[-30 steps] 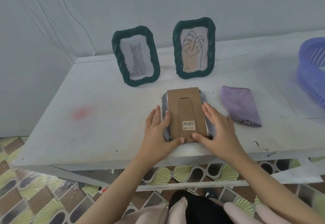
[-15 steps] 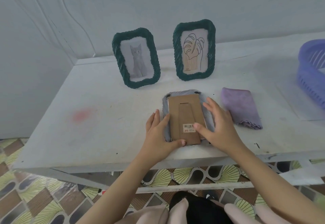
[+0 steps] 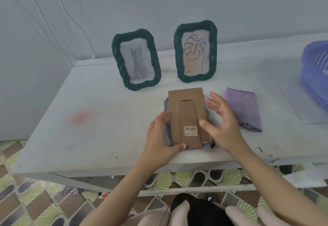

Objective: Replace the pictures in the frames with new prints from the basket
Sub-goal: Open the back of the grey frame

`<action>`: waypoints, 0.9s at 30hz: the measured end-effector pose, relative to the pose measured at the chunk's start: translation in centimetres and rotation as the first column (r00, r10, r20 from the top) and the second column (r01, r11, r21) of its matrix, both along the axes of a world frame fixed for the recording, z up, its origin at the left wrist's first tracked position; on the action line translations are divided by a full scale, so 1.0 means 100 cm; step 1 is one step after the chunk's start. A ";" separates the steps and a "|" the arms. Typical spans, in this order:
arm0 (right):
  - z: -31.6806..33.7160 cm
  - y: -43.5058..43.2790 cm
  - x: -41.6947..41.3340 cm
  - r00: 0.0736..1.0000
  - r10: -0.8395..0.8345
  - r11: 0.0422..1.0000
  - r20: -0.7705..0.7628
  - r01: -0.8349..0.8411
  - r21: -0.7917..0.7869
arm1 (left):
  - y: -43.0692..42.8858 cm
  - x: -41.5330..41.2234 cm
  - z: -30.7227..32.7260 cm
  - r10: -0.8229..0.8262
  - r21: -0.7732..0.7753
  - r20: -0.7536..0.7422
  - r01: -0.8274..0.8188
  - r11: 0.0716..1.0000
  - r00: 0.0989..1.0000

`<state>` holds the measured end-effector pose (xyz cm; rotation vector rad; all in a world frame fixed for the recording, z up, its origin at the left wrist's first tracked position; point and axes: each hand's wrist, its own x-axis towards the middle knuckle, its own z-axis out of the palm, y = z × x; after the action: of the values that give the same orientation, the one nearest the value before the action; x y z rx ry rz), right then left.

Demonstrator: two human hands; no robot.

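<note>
A grey frame (image 3: pixel 210 146) lies face down near the table's front edge. Its brown cardboard backing board (image 3: pixel 186 108), with a folded stand and a barcode label, sits skewed on it, and the board's far end sticks out past the frame's top. My left hand (image 3: pixel 159 137) grips the board's left edge, thumb at its near corner. My right hand (image 3: pixel 225 128) hovers over the frame's right side with fingers spread, its thumb tip touching the board. Two dark green frames stand behind: one with a cat picture (image 3: pixel 136 60), one with a leaf drawing (image 3: pixel 195 52). The blue basket (image 3: pixel 314 69) is at the right edge.
A folded purple cloth (image 3: pixel 243 107) lies right of the grey frame. The white table (image 3: pixel 106 119) has a pink stain at the left. A wall runs close behind the standing frames. A patterned floor shows below the table's front edge.
The backing board has shifted away from me and now overhangs the frame's top. My right fingers have lifted off the frame's side and spread apart.
</note>
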<state>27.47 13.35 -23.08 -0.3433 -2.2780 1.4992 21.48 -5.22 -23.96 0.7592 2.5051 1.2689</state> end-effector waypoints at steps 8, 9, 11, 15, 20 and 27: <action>-0.008 -0.004 0.005 0.998 0.066 0.994 -0.005 -0.066 -0.090 | 0.002 -0.003 0.005 -0.058 -0.007 -0.076 0.058 0.998 0.995; -0.007 -0.004 0.005 0.997 0.073 0.992 -0.001 -0.073 -0.107 | 0.001 -0.003 0.006 -0.062 0.001 -0.060 0.062 0.998 0.996; -0.005 -0.005 0.004 0.996 0.084 0.986 0.004 -0.082 -0.143 | -0.002 -0.004 0.009 -0.058 0.040 -0.034 0.059 0.997 0.998; 0.006 -0.012 -0.007 0.996 0.088 0.985 -0.007 -0.088 -0.146 | -0.013 -0.013 0.021 -0.035 0.166 -0.009 0.036 0.985 0.999; 0.021 -0.033 -0.031 0.987 0.158 0.986 -0.009 -0.158 -0.049 | -0.036 -0.030 0.037 -0.002 0.247 0.083 -0.018 0.969 0.997; 0.019 -0.069 -0.059 0.951 0.263 0.886 0.163 -0.305 0.350 | -0.086 -0.047 0.039 0.090 0.195 0.265 -0.145 0.970 0.960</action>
<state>21.59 6.49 -21.17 0.0227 -2.7310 1.1516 16.74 -13.83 -20.05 0.4573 2.2613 1.5851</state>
